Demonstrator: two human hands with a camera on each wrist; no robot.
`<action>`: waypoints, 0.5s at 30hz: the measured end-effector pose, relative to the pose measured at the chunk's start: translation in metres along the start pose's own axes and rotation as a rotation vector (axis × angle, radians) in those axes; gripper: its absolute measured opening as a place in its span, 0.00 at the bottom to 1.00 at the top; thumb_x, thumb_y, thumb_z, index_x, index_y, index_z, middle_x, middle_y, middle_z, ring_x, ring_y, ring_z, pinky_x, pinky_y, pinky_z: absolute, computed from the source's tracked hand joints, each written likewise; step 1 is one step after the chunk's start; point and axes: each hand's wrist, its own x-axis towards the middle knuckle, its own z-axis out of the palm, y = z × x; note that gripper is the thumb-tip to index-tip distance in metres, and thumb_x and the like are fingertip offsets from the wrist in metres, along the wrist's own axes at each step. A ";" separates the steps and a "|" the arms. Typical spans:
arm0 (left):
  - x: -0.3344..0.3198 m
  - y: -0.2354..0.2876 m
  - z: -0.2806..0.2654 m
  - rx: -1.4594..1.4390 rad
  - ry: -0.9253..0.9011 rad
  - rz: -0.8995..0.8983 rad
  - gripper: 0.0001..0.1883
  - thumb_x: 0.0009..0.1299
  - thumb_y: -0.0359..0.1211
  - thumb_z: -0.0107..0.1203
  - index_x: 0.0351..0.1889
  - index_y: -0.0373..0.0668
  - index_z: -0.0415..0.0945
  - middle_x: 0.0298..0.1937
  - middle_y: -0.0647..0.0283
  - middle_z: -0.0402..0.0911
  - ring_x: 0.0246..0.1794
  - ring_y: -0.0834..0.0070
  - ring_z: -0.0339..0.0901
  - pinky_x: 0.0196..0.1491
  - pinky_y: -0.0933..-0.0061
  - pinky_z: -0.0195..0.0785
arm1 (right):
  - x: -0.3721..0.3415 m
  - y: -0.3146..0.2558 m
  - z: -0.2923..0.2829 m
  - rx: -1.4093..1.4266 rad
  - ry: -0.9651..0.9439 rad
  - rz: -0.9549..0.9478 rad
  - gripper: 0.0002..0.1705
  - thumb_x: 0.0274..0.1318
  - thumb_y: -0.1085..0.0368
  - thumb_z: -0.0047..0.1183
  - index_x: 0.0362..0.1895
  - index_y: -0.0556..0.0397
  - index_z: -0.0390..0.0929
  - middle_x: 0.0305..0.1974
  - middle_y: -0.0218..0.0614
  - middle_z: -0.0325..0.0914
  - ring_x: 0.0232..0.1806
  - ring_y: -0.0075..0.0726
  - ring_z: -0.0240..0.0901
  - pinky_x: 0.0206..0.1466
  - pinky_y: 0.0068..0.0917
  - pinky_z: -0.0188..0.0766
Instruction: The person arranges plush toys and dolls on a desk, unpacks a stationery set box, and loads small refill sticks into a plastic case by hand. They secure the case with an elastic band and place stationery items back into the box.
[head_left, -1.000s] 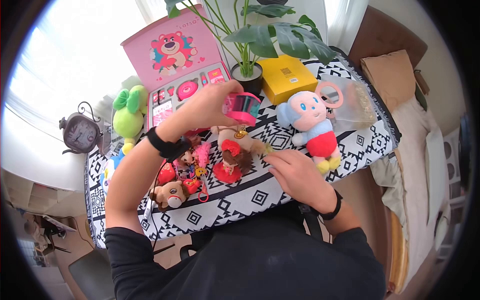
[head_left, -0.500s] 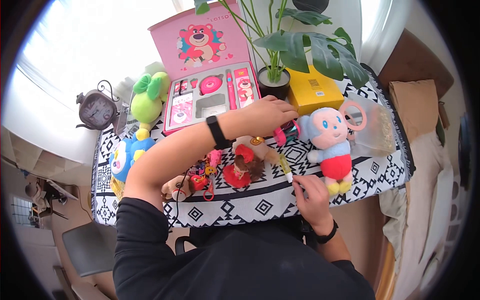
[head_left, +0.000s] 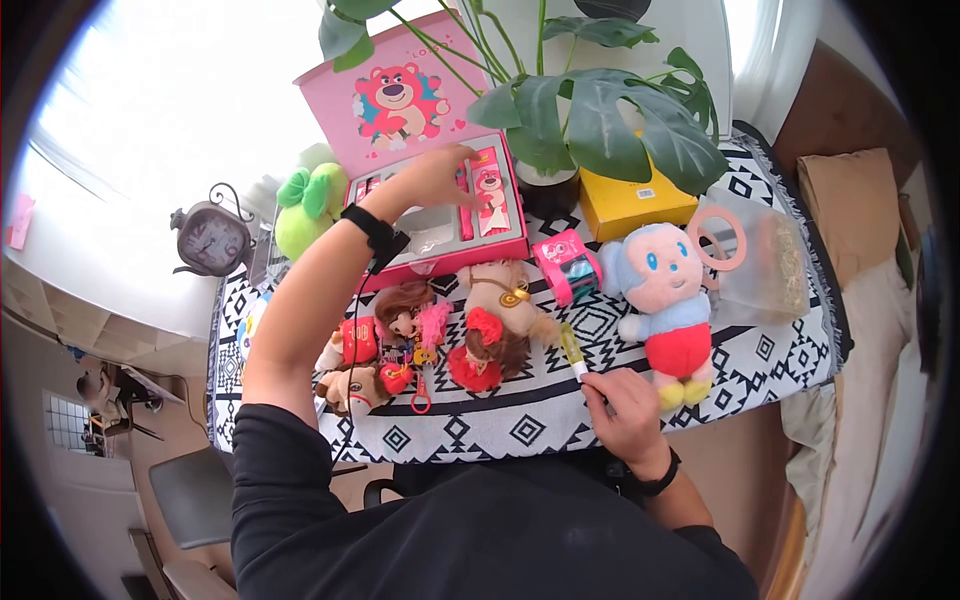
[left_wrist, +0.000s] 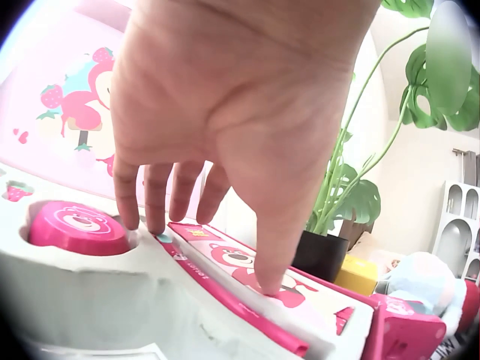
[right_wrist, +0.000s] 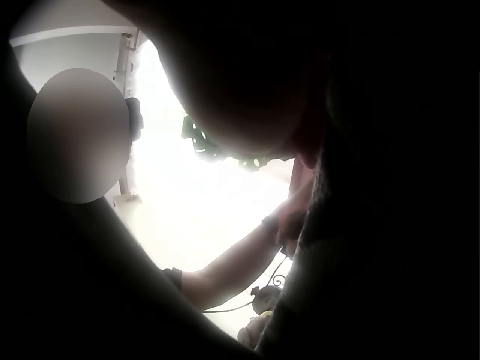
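In the head view my left hand (head_left: 440, 178) reaches over the pink gift box (head_left: 440, 268). The left wrist view shows its fingers pointing down, spread over a pink pen (left_wrist: 225, 306) and a bear-printed pack (left_wrist: 232, 259); the thumb tip is right at the pack's face. A round pink item (left_wrist: 79, 229) sits in the same grey insert. My right hand (head_left: 628, 405) pinches the white end of a small yellow tube (head_left: 571, 345) near the table's front. The right wrist view is mostly dark and hides that hold.
A pink case with a dark window (head_left: 568, 268) lies beside a blue plush toy (head_left: 655, 270). Dolls and plush toys, among them a red-dressed doll (head_left: 475, 370), lie in the middle. Behind stand a potted plant (head_left: 550, 195) and a yellow box (head_left: 640, 203); a clock (head_left: 215, 240) is at left.
My left hand has put the pink case down beside the blue plush, let go of it and moved back left over the gift box. My right hand has taken hold of the yellow tube's white end.
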 end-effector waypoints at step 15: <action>-0.003 0.054 -0.001 0.236 -0.115 0.144 0.54 0.56 0.57 0.85 0.76 0.33 0.81 0.68 0.41 0.89 0.68 0.41 0.88 0.72 0.45 0.82 | -0.001 0.001 -0.002 0.025 -0.005 -0.007 0.15 0.64 0.77 0.76 0.54 0.58 0.92 0.36 0.42 0.88 0.35 0.52 0.86 0.40 0.45 0.80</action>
